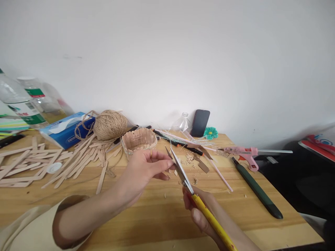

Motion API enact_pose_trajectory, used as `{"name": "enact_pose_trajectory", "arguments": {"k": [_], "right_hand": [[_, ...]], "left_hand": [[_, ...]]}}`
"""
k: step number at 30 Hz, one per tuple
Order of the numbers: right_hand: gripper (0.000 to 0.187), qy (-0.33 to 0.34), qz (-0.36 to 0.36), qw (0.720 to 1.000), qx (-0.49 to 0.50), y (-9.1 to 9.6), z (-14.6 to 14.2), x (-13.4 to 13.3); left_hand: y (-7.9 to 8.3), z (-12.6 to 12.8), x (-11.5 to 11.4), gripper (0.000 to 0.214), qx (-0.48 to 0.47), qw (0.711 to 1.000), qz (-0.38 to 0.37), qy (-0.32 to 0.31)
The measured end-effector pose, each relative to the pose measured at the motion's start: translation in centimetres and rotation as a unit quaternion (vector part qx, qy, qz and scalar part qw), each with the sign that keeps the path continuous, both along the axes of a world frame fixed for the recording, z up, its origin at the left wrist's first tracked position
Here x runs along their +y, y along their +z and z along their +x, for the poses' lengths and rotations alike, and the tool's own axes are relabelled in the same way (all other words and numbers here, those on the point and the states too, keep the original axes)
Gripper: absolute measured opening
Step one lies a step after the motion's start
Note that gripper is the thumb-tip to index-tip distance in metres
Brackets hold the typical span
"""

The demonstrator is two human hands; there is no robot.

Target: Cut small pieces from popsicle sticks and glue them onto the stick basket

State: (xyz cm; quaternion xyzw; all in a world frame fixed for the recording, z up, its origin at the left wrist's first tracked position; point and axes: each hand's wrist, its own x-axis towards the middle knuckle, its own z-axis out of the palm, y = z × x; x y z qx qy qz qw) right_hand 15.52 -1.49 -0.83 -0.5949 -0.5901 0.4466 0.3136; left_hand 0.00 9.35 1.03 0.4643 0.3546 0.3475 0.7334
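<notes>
My right hand (201,211) is closed around scissors (196,200) with yellow handles, their blades pointing up and away, slightly apart. My left hand (148,167) is in a pinch, thumb against fingers, right beside the blades. Whatever small piece it holds is mostly hidden by the fingertips. Behind my left hand stands a small oval basket (138,139) made of wooden craft sticks, with a glittery trim. Small wood chips (191,158) and a brown scrap (202,165) lie on the table just past the scissors.
Loose craft sticks (83,162), a twine ball (110,124), a blue tissue pack (69,130) and bottles (19,101) crowd the left. Rightward lie a pink glue gun (247,153) and a dark green long tool (258,188). A phone (200,123) leans against the wall.
</notes>
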Motion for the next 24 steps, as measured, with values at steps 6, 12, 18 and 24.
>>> {"name": "enact_pose_trajectory", "arguments": {"k": [6, 12, 18, 24], "right_hand": [[0.057, 0.021, 0.010, 1.000, 0.005, -1.6, 0.6, 0.5], [0.066, 0.024, -0.015, 1.000, 0.008, -1.0, 0.5, 0.6], [0.064, 0.014, -0.031, 0.999, -0.006, 0.5, 0.1, 0.4], [0.056, -0.002, -0.002, 1.000, -0.013, 0.8, -0.1, 0.1]], "left_hand": [[-0.1, -0.1, -0.1, 0.005, -0.009, 1.000, 0.002, -0.004], [-0.2, -0.1, 0.2, 0.006, -0.012, 1.000, 0.004, -0.016], [-0.4, -0.1, 0.4, 0.006, -0.011, 0.999, 0.009, -0.040], [-0.3, -0.2, 0.4, 0.006, -0.002, 0.999, 0.005, -0.031]]}}
